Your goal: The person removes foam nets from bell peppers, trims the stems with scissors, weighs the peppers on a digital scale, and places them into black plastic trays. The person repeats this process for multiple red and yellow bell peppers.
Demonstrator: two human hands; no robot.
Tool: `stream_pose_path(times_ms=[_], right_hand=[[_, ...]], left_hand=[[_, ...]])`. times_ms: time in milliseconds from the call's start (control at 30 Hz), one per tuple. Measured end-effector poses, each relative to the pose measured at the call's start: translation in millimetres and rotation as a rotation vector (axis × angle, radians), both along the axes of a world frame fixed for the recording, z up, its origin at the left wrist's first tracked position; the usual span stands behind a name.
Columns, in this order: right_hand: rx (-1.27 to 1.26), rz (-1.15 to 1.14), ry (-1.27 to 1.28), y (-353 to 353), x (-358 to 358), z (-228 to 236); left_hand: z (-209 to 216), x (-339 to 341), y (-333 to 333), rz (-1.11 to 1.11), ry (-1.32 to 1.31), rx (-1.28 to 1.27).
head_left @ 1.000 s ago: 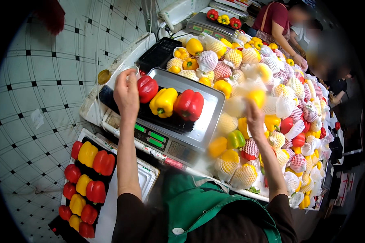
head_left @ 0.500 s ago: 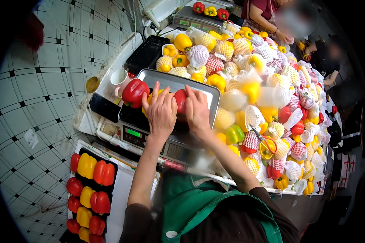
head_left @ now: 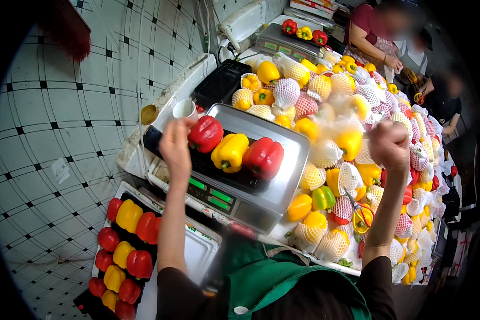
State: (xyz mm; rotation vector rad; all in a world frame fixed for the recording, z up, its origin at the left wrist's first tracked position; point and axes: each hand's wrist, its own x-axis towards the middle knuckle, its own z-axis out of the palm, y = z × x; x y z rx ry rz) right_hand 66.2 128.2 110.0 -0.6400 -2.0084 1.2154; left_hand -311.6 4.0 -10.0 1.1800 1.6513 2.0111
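On the scale's steel pan (head_left: pixel 290 176), a black tray (head_left: pixel 202 161) carries a red bell pepper (head_left: pixel 206 134), a yellow bell pepper (head_left: pixel 230 152) and another red bell pepper (head_left: pixel 264 158) in a row. My left hand (head_left: pixel 176 144) is raised by the row's left end, close to the first red pepper and a white cup (head_left: pixel 184 109); motion smears its fingers. Over the heap of peppers to the right, my right hand (head_left: pixel 390 145) is closed in a fist. What it holds, if anything, is hidden.
Many peppers in foam nets (head_left: pixel 325 154) cover the table at the right. Orange-handled scissors (head_left: pixel 364 217) lie among them. Packed pepper trays (head_left: pixel 124 253) sit at lower left. An empty black basket (head_left: pixel 221 82) and another scale (head_left: pixel 288 42) stand behind. Other people (head_left: pixel 376 40) work at far right.
Both hands have come off the peppers on the scale and moved apart, the left leftward, the right over the heap. The whole view has shifted, and the three peppers now show fully.
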Motion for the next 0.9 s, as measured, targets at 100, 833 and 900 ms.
stream_pose_path(times_ms=[100,833,900], right_hand=[[0.371,-0.231,-0.553,52,14,-75],[0.48,-0.279,-0.368,-39,-180,-137],[0.319,-0.289,-0.07,-32,-174,-135]], left_hand=[[8,-36,18,0.034,0.02,-0.097],[-22,-21,73,0.112,0.773,-0.863],[-31,-33,75,0.127,0.733,-0.831]])
